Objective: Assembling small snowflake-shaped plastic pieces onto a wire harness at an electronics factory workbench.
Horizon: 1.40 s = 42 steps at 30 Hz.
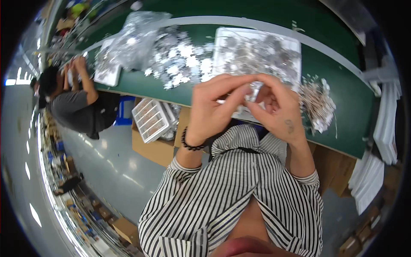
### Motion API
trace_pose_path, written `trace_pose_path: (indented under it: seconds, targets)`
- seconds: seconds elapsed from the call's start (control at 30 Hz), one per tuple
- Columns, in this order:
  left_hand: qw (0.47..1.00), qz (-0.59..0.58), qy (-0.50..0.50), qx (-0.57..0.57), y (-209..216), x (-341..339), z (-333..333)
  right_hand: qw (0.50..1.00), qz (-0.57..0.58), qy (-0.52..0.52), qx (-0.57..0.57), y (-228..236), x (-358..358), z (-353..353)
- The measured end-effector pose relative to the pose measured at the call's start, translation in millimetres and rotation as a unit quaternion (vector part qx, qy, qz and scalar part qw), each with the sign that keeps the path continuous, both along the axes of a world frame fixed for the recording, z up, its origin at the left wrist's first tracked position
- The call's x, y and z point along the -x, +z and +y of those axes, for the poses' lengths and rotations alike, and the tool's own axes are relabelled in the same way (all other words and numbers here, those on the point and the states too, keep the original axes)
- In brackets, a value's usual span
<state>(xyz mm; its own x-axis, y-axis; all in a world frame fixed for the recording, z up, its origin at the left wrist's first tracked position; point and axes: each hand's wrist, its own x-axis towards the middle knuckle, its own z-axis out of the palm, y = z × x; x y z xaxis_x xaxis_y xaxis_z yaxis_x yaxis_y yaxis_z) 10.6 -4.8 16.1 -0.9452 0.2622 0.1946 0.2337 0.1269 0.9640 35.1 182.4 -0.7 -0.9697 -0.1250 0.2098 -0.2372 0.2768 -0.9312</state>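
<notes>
Left hand (pixel 215 104) and right hand (pixel 281 110), fingers curled, pinch a small shiny silver piece (pixel 254 91); I judge uneven pressure could make it slip.

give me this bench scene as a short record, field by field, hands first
left hand: pinching a small silvery piece
right hand: on the same piece, fingers curled
surface: green table
beyond hands: white tray of silvery pieces
left of tray: loose silvery pile, clear plastic bag
right of tray: heap of thin-stemmed pieces
far left: another person, both hands raised
piece details: too blurred to tell
</notes>
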Motion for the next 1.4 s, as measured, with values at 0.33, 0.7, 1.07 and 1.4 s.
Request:
trace_pose_path:
  seconds: [0.33,0.7,1.07,1.4]
  targets:
    - [0.988,0.009,0.154,0.021,3,44,47,0.941,0.201,-0.222,-0.158,-21,6,60]
    - [0.917,0.049,0.383,0.102,1,40,-1,0.952,0.083,-0.227,-0.189,-56,-15,175]
    - [0.894,0.013,0.448,0.026,-41,22,-66,0.955,-0.001,-0.096,-0.282,-43,9,184]
    - [0.917,0.012,0.328,0.226,-56,65,-69,0.957,-0.071,-0.224,-0.169,-3,-16,189]
